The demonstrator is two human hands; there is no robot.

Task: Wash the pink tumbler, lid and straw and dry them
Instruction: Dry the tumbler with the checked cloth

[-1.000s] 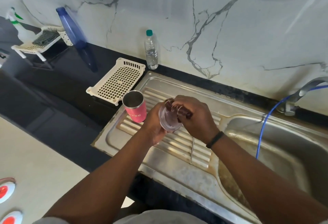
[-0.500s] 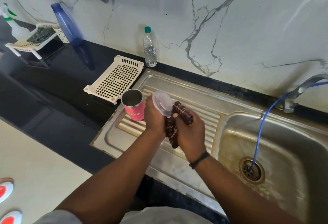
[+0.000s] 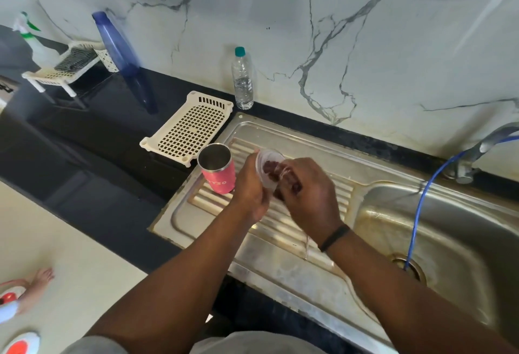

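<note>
Lid [image 3: 268,167]: clear plastic, held on edge above the ribbed drainboard [image 3: 317,207] of the steel sink [image 3: 438,230]. Left hand [image 3: 250,188] has its grip closed round the lid's near-left rim, fingers curled behind it. Right hand [image 3: 309,196] has its grip closed on a dark red patterned cloth [image 3: 273,169], bunched and pushed into the lid's hollow side; cloth shows through the plastic. The two grips sit almost touching, lid between them.

Pink tumbler [image 3: 217,169]: upright, open mouth up, steel inside, just left of the left grip on the drainboard's far-left corner. Not touched by either hand.

Straw: a thin pale rod [image 3: 307,247] lies in a drainboard groove below the right wrist; too thin to tell whether it is the straw.

Black band [image 3: 334,237] on the right wrist.

Beyond the left grip: cream perforated tray [image 3: 191,126] on the black desk [image 3: 92,140], just behind the tumbler. Clear water bottle [image 3: 242,80] with teal cap stands against the marble wall, further back. Blue bottle [image 3: 120,50] well to the left, same wall.

Right of the right grip: sink basin, tap [image 3: 488,143] at its far edge, blue hose [image 3: 421,207] running from the tap down to the drain [image 3: 408,268].
</note>
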